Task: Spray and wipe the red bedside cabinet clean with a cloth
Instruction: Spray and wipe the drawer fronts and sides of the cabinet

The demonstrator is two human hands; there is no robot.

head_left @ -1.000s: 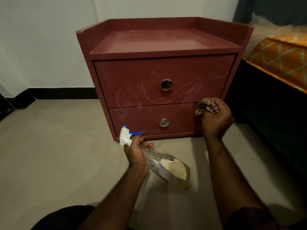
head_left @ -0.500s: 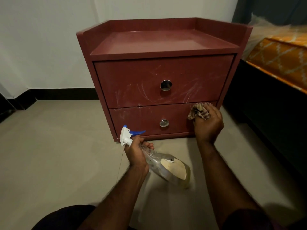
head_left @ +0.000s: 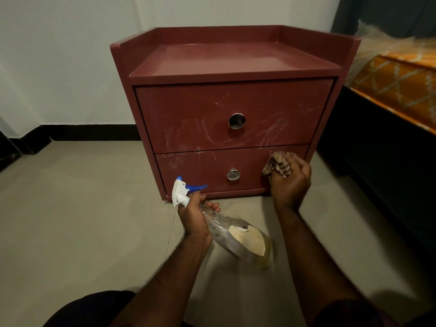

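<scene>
The red bedside cabinet [head_left: 226, 107] stands on the floor against the wall, with two drawers, round metal knobs and pale smears on both fronts. My right hand [head_left: 291, 182] grips a bunched brown striped cloth [head_left: 278, 166] and holds it against the right part of the lower drawer front. My left hand [head_left: 194, 215] grips the neck of a clear spray bottle [head_left: 238, 237] with a white and blue trigger head. The bottle is tilted, base toward me, in front of the cabinet's lower left corner.
A bed with an orange patterned cover [head_left: 396, 83] and a dark frame stands close on the right. Grey floor [head_left: 70, 208] spreads out to the left. A white wall with a black skirting [head_left: 89, 132] runs behind the cabinet.
My right hand has slid the cloth left along the lower drawer front, from its right edge toward the knob. The left hand and bottle have stayed in place.
</scene>
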